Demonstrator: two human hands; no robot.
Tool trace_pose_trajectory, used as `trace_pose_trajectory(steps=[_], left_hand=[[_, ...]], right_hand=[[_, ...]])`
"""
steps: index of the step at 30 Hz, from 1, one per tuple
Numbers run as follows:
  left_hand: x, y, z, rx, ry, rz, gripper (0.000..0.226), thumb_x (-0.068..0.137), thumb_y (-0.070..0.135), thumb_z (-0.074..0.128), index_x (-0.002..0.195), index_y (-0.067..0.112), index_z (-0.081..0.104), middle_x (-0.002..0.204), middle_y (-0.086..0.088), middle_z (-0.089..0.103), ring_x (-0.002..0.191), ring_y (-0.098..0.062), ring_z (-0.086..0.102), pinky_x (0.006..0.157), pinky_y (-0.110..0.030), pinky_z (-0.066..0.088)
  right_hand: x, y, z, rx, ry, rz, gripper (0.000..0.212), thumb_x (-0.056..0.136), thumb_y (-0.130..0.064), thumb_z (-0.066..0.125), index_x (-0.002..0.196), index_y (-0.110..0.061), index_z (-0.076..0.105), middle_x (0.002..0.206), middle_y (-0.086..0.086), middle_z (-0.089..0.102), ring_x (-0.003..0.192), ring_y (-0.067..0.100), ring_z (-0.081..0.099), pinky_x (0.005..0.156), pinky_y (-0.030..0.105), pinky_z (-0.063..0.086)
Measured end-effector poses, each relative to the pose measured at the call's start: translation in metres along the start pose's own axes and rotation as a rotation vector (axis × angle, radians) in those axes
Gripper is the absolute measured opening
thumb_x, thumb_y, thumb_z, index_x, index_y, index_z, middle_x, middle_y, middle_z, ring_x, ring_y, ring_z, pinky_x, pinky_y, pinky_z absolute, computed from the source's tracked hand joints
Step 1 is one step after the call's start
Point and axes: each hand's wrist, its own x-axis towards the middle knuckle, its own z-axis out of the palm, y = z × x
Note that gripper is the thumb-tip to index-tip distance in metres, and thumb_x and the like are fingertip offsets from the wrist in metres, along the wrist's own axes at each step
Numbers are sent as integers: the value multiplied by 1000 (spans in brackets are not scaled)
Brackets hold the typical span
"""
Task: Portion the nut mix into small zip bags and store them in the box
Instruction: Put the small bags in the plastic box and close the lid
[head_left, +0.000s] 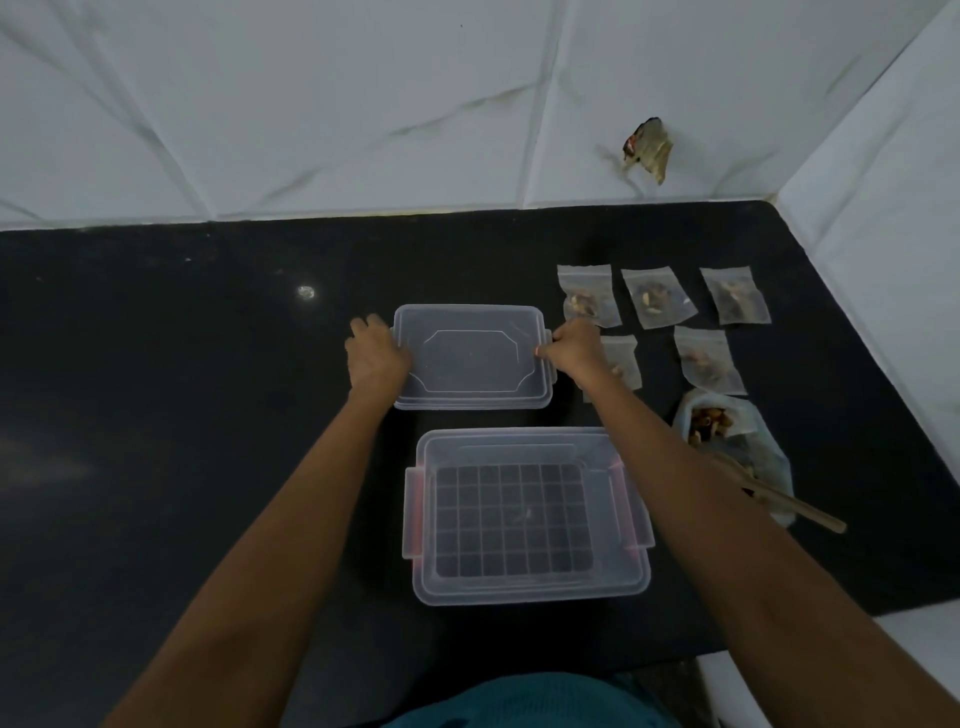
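Observation:
A clear plastic box (524, 590) stands open near me on the black counter, holding nothing, with a grid pattern on its floor. Its clear lid (470, 358) lies flat just beyond it. My left hand (376, 353) grips the lid's left edge and my right hand (574, 348) pinches its right edge. Several small zip bags of nut mix (657, 297) lie in two rows to the right of the lid; my right wrist partly covers one. The larger open bag of nut mix (737, 431) sits right of the box, and a wooden spoon (795, 506) sticks out of it.
The black counter (208, 415) meets a white tiled wall at the back and at the right. A hole (647, 150) breaks the back wall. A small bright spot (306, 292) shows on the counter left of the lid.

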Motion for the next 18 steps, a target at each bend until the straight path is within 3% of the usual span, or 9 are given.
trace_pose_trajectory(steps=[1, 3, 5, 7, 11, 15, 17, 18], left_hand=[[0, 3, -1, 16, 23, 21, 44, 89, 6, 53, 129, -4, 38, 136, -22, 36, 121, -37, 43, 98, -39, 40], [-1, 14, -1, 32, 60, 81, 41, 90, 8, 53, 128, -4, 41, 133, -22, 40, 118, -36, 46, 96, -38, 41], [-5, 29, -1, 24, 74, 162, 35, 91, 11, 53, 122, -4, 47, 126, -22, 47, 112, -34, 50, 92, -37, 43], [-12, 48, 3, -33, 47, 227, 28, 91, 11, 53, 114, -4, 55, 117, -21, 56, 105, -31, 56, 86, -34, 45], [-31, 95, 24, -185, -110, 264, 25, 91, 13, 55, 110, -2, 61, 106, -17, 64, 98, -25, 62, 85, -29, 47], [-49, 130, 59, -291, -305, 201, 12, 90, 10, 56, 91, -1, 62, 86, -16, 61, 70, -18, 59, 72, -28, 53], [-54, 141, 77, -251, -350, 169, 16, 90, 11, 57, 101, -1, 59, 96, -17, 62, 76, -19, 61, 68, -25, 53], [-56, 145, 85, -213, -359, 159, 23, 89, 13, 58, 108, 0, 56, 104, -17, 62, 87, -22, 63, 73, -27, 54]], right_hand=[[-1, 1, -1, 2, -1, -7, 35, 84, -13, 65, 62, -15, 39, 62, 0, 40, 53, 9, 40, 49, 20, 32], [-5, 3, -8, 22, 2, -23, 24, 86, -15, 64, 68, -10, 49, 67, 4, 49, 59, 12, 48, 57, 24, 40], [-12, 7, -21, 31, 15, -66, 14, 88, -14, 61, 90, 0, 63, 89, 15, 63, 83, 23, 61, 75, 32, 45], [-15, 14, -37, 38, 38, -84, 23, 89, -12, 59, 106, 2, 63, 108, 17, 64, 101, 25, 60, 82, 30, 44], [-10, 41, -74, 34, 78, -83, 24, 88, -13, 60, 111, -5, 62, 112, 10, 63, 97, 17, 57, 85, 29, 45], [-3, 76, -116, 88, 130, -59, 26, 86, -10, 62, 110, -1, 64, 111, 13, 64, 95, 17, 58, 78, 21, 42], [3, 94, -132, 102, 170, -41, 25, 85, -9, 64, 109, -1, 65, 114, 13, 64, 104, 20, 58, 80, 20, 41], [6, 104, -138, 114, 198, -15, 26, 84, -10, 66, 108, -2, 66, 114, 14, 64, 107, 22, 58, 84, 24, 42]])
